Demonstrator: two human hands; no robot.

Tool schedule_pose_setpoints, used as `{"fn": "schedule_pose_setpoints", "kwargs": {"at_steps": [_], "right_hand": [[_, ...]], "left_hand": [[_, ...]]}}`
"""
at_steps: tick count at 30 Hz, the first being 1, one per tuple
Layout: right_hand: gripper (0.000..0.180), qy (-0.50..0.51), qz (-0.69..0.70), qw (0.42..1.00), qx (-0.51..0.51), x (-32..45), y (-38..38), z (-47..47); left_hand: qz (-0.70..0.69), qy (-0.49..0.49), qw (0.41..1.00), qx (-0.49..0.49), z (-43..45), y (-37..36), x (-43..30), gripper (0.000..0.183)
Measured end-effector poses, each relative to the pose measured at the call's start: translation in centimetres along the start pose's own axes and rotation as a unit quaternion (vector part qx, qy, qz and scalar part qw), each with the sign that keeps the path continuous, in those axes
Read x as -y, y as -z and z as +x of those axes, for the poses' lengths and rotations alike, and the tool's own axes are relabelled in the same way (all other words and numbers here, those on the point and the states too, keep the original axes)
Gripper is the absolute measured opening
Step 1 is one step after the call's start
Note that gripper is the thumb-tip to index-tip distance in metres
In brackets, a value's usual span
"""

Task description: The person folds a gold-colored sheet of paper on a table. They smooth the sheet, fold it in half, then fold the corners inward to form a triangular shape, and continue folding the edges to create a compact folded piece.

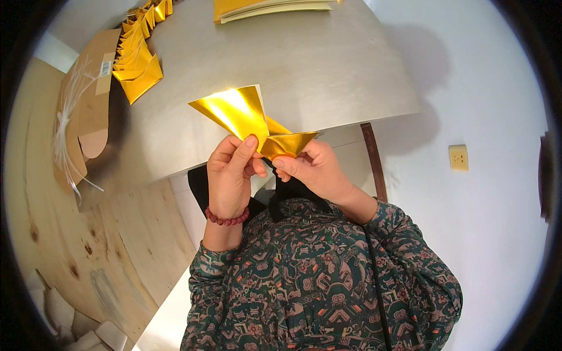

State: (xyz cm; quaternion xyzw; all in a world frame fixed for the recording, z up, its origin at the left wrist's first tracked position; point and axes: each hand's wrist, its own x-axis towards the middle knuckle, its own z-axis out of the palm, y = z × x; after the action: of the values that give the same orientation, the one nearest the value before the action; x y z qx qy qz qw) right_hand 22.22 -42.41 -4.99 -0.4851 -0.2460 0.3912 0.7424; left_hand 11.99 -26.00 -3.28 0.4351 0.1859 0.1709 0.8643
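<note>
A sheet of gold foil paper (pixel 239 109), partly folded, is held up between my two hands at the near edge of the grey table (pixel 333 74). My left hand (pixel 232 171), with a red bead bracelet on the wrist, pinches its lower left part between thumb and fingers. On the other side my right hand (pixel 314 171) grips the folded lower right part, thumb on the front. The paper's left part spreads upward in a wide flap; its right part comes to a point. Some fingertips are hidden behind the foil.
A row of folded gold paper pieces (pixel 140 79) runs along the table's left side. Beside it a cardboard box (pixel 94 96) bears white plastic strings (pixel 63 118). A stack of gold paper sheets (pixel 276 13) lies at the far edge. The wall with a socket (pixel 459 158) is at right.
</note>
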Motion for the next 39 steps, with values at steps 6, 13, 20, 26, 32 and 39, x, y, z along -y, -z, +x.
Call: {"fn": "schedule_pose_setpoints", "kwargs": {"at_steps": [6, 13, 20, 26, 32, 39], "right_hand": [[0.024, 0.011, -0.047, 0.999, -0.015, 0.3, 0.6, -0.1], [0.028, 0.086, -0.055, 0.995, -0.019, -0.6, 0.9, 0.1], [0.031, 0.081, -0.059, 0.995, -0.027, -0.6, 1.2, 0.0], [0.029, 0.066, -0.161, 0.985, 0.004, 0.4, 1.6, -0.6], [0.026, 0.109, -0.095, 0.989, -0.031, -0.2, 1.2, -0.3], [0.025, 0.051, -0.145, 0.988, -0.012, 0.4, 1.8, -0.9]], "left_hand": [[0.005, 0.035, 0.999, 0.014, 0.2, -0.5, -0.2, 0.016], [0.026, 0.028, 0.999, 0.033, -0.3, -1.4, -0.6, 0.021], [-0.003, 0.054, 0.998, 0.033, -0.1, -1.1, -0.5, 0.018], [-0.025, 0.052, 0.998, 0.040, 0.0, -0.7, -0.3, 0.017], [-0.010, 0.046, 0.998, 0.043, 0.2, -0.7, -0.8, 0.016], [-0.013, 0.041, 0.999, 0.030, 0.1, -0.8, -0.4, 0.016]]}}
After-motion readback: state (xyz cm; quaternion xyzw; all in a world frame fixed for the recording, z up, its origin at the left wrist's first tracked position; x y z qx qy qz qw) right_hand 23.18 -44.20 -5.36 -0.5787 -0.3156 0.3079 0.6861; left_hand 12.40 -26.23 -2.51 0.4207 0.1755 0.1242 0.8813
